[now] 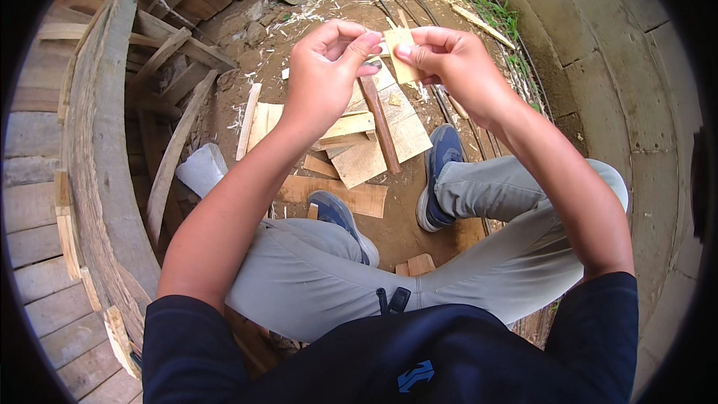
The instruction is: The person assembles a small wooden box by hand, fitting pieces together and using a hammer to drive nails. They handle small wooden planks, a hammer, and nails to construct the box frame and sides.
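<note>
My right hand (pixel 456 60) pinches a thin, pale wooden piece (pixel 404 60) between thumb and fingers, with narrow prongs rising from its top edge. Close beside it, my left hand (pixel 333 56) has its fingers curled and thumb pressed in; what it grips, if anything, I cannot make out. Both hands are raised in front of me, over the work spot on the ground. Below them a dark brown wooden handle (pixel 381 126) lies slanted across a flat light board (pixel 404 123); its upper end is hidden near my left fingers.
Stacked wood offcuts (pixel 350 126) and a brown plank (pixel 336 193) lie between my shoes (pixel 443 172). Wood shavings litter the dirt. At the left stand a weathered timber (pixel 112 142) and leaning sticks; a whitish block (pixel 202 168) sits near them. A block wall (pixel 606 82) curves along the right.
</note>
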Available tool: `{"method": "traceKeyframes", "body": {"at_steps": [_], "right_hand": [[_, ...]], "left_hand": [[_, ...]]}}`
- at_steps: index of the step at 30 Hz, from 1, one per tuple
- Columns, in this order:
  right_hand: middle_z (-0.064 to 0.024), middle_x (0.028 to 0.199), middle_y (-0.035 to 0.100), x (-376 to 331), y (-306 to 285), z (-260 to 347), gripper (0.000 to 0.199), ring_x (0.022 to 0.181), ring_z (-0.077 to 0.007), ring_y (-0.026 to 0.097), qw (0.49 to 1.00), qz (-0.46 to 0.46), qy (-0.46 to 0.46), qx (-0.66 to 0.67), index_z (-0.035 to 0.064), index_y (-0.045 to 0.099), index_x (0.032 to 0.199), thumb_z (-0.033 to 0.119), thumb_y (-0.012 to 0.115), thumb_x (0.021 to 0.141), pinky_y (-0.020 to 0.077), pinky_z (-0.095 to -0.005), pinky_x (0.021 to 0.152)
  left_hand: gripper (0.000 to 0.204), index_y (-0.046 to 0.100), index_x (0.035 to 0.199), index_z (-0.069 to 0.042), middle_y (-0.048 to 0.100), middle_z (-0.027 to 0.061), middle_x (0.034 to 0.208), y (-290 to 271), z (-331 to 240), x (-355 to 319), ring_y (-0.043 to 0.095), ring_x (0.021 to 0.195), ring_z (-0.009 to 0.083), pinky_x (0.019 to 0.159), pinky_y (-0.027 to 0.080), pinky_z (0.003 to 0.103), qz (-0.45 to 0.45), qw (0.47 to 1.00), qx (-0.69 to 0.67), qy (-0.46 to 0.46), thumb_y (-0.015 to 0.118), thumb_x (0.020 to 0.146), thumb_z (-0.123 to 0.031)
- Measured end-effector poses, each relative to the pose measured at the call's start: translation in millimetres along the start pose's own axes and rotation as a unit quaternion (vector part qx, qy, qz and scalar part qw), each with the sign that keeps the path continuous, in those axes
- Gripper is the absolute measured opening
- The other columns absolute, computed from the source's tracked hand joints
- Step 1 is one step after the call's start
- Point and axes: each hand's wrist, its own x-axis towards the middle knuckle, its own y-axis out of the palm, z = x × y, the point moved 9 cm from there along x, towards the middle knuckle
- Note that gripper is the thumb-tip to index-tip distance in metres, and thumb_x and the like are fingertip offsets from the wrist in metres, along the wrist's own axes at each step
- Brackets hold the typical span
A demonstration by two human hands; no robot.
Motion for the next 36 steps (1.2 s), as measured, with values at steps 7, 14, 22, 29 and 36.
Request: {"method": "traceKeyframes", "body": {"at_steps": [7,14,22,29,36], "right_hand": [[-0.0039,0.089,0.066,-11.3,-28.5,-11.0,0.019,0.072,-0.0110,0.053,0.965,-0.192,0.082,0.156,0.0030,0.071,0.110,0.018,0.064,0.101,0.0450,-0.0269,0.071],[0.0037,0.099,0.064,11.6,-71.5,24.0,0.033,0.087,-0.0054,0.054,0.995,-0.093,0.022,0.032,0.0076,0.066,0.129,0.027,0.066,0.102,0.0445,-0.0245,0.082],[-0.0036,0.088,0.073,2.7,-11.3,6.0,0.033,0.077,-0.0078,0.064,0.988,0.031,-0.034,-0.145,0.0018,0.074,0.117,0.018,0.081,0.089,0.0498,-0.0257,0.070],[-0.0035,0.088,0.074,-1.8,6.3,6.3,0.027,0.079,-0.0077,0.065,0.979,0.083,-0.061,-0.178,-0.0017,0.074,0.110,0.017,0.079,0.091,0.0530,-0.0266,0.073],[-0.0090,0.096,0.076,-12.6,14.8,12.6,0.022,0.090,-0.0146,0.070,0.892,0.225,-0.014,-0.392,-0.0027,0.072,0.111,0.011,0.073,0.094,0.0552,-0.0336,0.082]], "left_hand": [[0.009,0.065,0.106,0.000,0.071,0.0094,0.107,12.7,-9.9,-0.7,0.070,0.102,0.0165,0.083,0.062,0.031,0.089,0.990,0.059,0.093,0.064,0.102,-0.008],[0.034,0.063,0.130,-0.001,0.069,0.0132,0.123,-3.0,-2.8,8.9,0.068,0.108,0.0197,0.085,0.058,0.032,0.065,0.963,0.260,0.037,0.067,0.098,-0.008],[0.042,0.063,0.137,-0.005,0.072,0.0086,0.121,-16.9,5.0,17.8,0.065,0.113,0.0163,0.097,0.051,0.032,0.030,0.987,0.159,-0.003,0.067,0.101,-0.026],[0.025,0.075,0.105,-0.002,0.073,0.0020,0.095,-0.8,11.4,10.8,0.064,0.093,0.0079,0.087,0.051,0.029,0.138,0.966,0.217,-0.012,0.067,0.102,-0.025],[0.020,0.073,0.110,-0.005,0.074,0.0009,0.091,-20.2,-4.9,21.9,0.067,0.090,0.0107,0.087,0.050,0.030,0.109,0.960,0.257,0.029,0.065,0.102,-0.021]]}}
